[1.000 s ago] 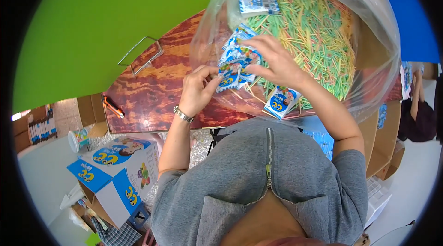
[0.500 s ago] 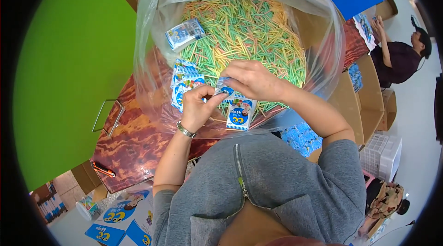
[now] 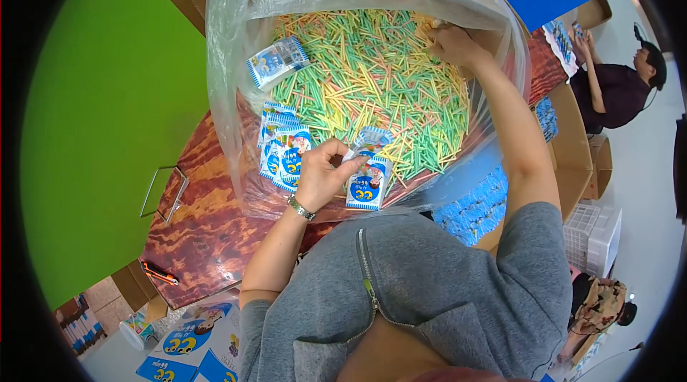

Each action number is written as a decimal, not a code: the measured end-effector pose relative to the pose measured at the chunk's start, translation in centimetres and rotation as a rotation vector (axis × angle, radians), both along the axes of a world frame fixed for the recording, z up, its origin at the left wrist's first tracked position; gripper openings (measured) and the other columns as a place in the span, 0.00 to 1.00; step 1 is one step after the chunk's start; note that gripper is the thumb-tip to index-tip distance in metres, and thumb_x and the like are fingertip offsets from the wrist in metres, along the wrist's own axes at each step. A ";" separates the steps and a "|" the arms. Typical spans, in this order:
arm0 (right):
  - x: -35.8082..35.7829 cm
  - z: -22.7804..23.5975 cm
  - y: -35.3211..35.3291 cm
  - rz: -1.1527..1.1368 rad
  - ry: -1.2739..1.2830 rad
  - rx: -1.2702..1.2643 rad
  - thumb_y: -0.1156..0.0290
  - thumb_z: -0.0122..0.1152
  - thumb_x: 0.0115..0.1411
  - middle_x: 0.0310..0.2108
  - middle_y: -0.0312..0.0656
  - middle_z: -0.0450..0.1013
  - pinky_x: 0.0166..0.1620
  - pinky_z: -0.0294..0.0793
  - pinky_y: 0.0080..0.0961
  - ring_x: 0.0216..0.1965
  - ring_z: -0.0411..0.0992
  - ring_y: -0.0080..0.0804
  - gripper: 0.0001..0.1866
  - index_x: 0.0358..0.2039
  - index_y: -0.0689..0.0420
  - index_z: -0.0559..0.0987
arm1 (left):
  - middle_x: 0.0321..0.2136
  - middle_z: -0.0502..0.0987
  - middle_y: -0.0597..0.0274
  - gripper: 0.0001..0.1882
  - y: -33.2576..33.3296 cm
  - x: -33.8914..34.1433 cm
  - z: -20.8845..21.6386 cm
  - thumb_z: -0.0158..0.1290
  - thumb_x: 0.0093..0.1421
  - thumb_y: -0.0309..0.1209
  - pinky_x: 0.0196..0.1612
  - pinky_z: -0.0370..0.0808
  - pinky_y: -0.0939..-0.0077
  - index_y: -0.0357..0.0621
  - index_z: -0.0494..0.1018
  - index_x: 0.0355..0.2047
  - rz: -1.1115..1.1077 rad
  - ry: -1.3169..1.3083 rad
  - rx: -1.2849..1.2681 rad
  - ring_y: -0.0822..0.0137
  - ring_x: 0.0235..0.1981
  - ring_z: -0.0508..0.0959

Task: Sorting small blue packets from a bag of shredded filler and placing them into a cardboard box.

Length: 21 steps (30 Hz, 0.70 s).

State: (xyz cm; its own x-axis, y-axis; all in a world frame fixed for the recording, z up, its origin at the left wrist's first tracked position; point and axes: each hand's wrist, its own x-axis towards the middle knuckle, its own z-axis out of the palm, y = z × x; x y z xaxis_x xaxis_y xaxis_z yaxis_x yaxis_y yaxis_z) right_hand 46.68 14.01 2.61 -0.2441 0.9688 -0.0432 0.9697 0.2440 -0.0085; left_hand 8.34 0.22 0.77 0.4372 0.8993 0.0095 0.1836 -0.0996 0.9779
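Observation:
A large clear plastic bag (image 3: 232,31) lies open before me, heaped with thin candy-like sticks (image 3: 365,81) in green, yellow and pink. At its near edge my left hand (image 3: 320,174) pinches a small blue-and-white packet (image 3: 373,140) between thumb and fingers. Just below that lies another packet (image 3: 367,185). Several more packets (image 3: 292,153) overlap left of my left hand, and a single packet (image 3: 278,63) rests on the sticks at the far left. My right hand (image 3: 454,45) reaches to the bag's far right corner, fingers curled down into the sticks, their tips hidden.
A red-brown patterned table (image 3: 207,231) bears an orange cutter (image 3: 160,274) and a metal handle (image 3: 168,196). A green panel (image 3: 100,117) stands left. Right of the bag, a carton (image 3: 569,146) stands near many blue packets (image 3: 476,206). A co-worker (image 3: 622,92) stands at the far right.
My right hand has left the packet by my left hand and moved up and right into the sticks. My left hand has shifted slightly right, still holding the packet.

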 end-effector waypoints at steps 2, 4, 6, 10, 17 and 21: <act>0.2 -0.3 1.0 0.018 -0.037 -0.078 0.69 0.53 0.57 0.35 0.55 0.74 0.47 0.70 0.43 0.40 0.73 0.51 0.15 0.45 0.56 0.77 | 0.19 0.75 0.66 0.12 -0.2 -0.2 -0.3 0.67 0.51 0.31 0.23 0.67 0.81 0.40 0.74 0.23 -0.002 -0.020 -0.015 0.79 0.20 0.71; 0.2 -0.3 1.8 -0.114 -0.172 -0.223 0.70 0.53 0.54 0.39 0.56 0.74 0.50 0.70 0.41 0.42 0.73 0.52 0.17 0.45 0.56 0.77 | 0.20 0.75 0.66 0.12 -0.4 -0.3 -0.4 0.67 0.50 0.31 0.23 0.67 0.81 0.40 0.74 0.23 0.001 0.025 -0.003 0.78 0.20 0.71; -0.1 -0.1 2.0 -0.130 -0.243 -0.238 0.70 0.52 0.55 0.42 0.56 0.73 0.52 0.68 0.41 0.46 0.72 0.50 0.16 0.44 0.56 0.78 | 0.20 0.75 0.66 0.12 -0.4 -0.4 -0.8 0.67 0.51 0.31 0.23 0.67 0.81 0.39 0.74 0.23 -0.005 0.018 -0.001 0.78 0.20 0.71; -0.5 1.7 1.7 -0.027 -0.310 -0.385 0.70 0.50 0.56 0.51 0.57 0.69 0.59 0.62 0.38 0.57 0.66 0.47 0.15 0.43 0.53 0.79 | 0.18 0.73 0.71 0.11 -0.6 -0.5 -1.3 0.66 0.53 0.29 0.24 0.65 0.85 0.39 0.74 0.24 -0.037 0.027 -0.010 0.83 0.21 0.68; -0.1 -0.5 2.1 -0.077 0.074 0.362 0.76 0.49 0.57 0.54 0.56 0.69 0.61 0.63 0.38 0.57 0.65 0.52 0.18 0.49 0.62 0.76 | 0.20 0.73 0.71 0.11 -0.6 0.1 -0.7 0.65 0.53 0.30 0.24 0.66 0.85 0.39 0.74 0.24 -0.081 -0.004 -0.059 0.83 0.21 0.68; -1.2 -1.8 3.8 -0.120 -0.341 0.298 0.73 0.49 0.59 0.53 0.60 0.68 0.62 0.60 0.38 0.57 0.65 0.52 0.18 0.48 0.69 0.74 | 0.21 0.74 0.71 0.11 -0.6 0.3 -0.4 0.65 0.53 0.30 0.25 0.66 0.85 0.39 0.74 0.25 -0.084 -0.045 -0.052 0.83 0.22 0.68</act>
